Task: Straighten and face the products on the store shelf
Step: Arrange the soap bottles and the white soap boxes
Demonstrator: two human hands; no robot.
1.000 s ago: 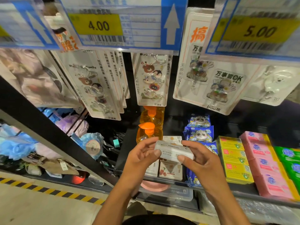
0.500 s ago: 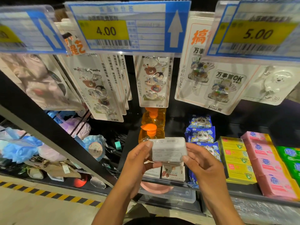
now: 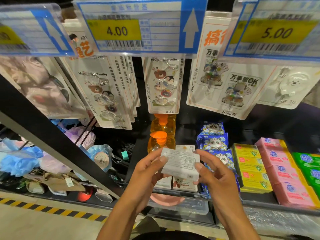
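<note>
A small white box (image 3: 180,163) with fine printed text is held in front of the shelf, its printed face turned up toward me. My left hand (image 3: 147,172) grips its left end, thumb on top. My right hand (image 3: 214,174) grips its right end the same way. Below the box, more white boxes (image 3: 185,185) of the same kind stand at the shelf's front edge, partly hidden by my hands. Two orange bottles (image 3: 161,137) stand behind them.
Blue panda packs (image 3: 213,141), yellow boxes (image 3: 251,167), pink boxes (image 3: 284,174) and green boxes (image 3: 310,163) fill the shelf to the right. Carded hooks (image 3: 162,85) hang above under price tags (image 3: 138,26). A black upright (image 3: 52,137) slants on the left; bath puffs (image 3: 19,161) lie beyond it.
The white box has been rotated in both hands, from showing its narrow side to showing its broad printed face. My hands stayed roughly in place.
</note>
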